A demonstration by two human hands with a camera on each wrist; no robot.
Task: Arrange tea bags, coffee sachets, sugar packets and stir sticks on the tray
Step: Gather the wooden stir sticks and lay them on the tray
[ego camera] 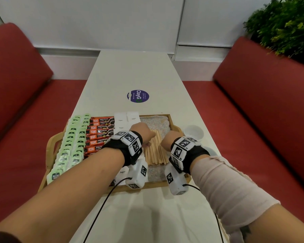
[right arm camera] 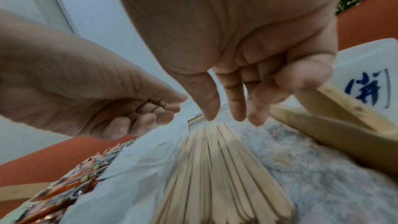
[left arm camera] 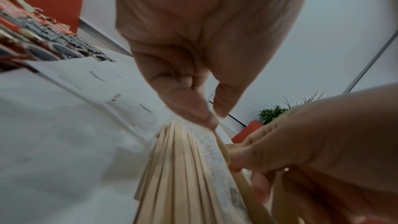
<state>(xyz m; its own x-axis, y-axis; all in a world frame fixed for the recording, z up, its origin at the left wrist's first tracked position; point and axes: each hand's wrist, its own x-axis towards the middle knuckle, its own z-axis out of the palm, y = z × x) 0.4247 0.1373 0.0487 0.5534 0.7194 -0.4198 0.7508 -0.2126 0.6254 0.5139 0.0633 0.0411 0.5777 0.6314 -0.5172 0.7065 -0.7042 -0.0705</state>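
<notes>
A wooden tray (ego camera: 162, 184) holds rows of green tea bags (ego camera: 72, 142), red coffee sachets (ego camera: 98, 134), white sugar packets (ego camera: 120, 120) and a fanned pile of wooden stir sticks (ego camera: 154, 151). Both hands hover over the sticks. My left hand (ego camera: 146, 135) has its fingers curled into the palm with nothing in them. Its thumb tip (left arm camera: 206, 120) touches the far ends of the stir sticks (left arm camera: 178, 168). My right hand (right arm camera: 228, 117) points straight fingers down onto the far ends of the stir sticks (right arm camera: 215, 168), near the pile's right side.
A white cup (ego camera: 193, 132) with blue characters stands just right of the tray. A round purple sticker (ego camera: 138, 96) lies on the white table beyond it. Red benches (ego camera: 263, 95) flank the table, and a plant (ego camera: 284, 27) sits at the back right. The tray rim (right arm camera: 323, 130) is close to my right fingers.
</notes>
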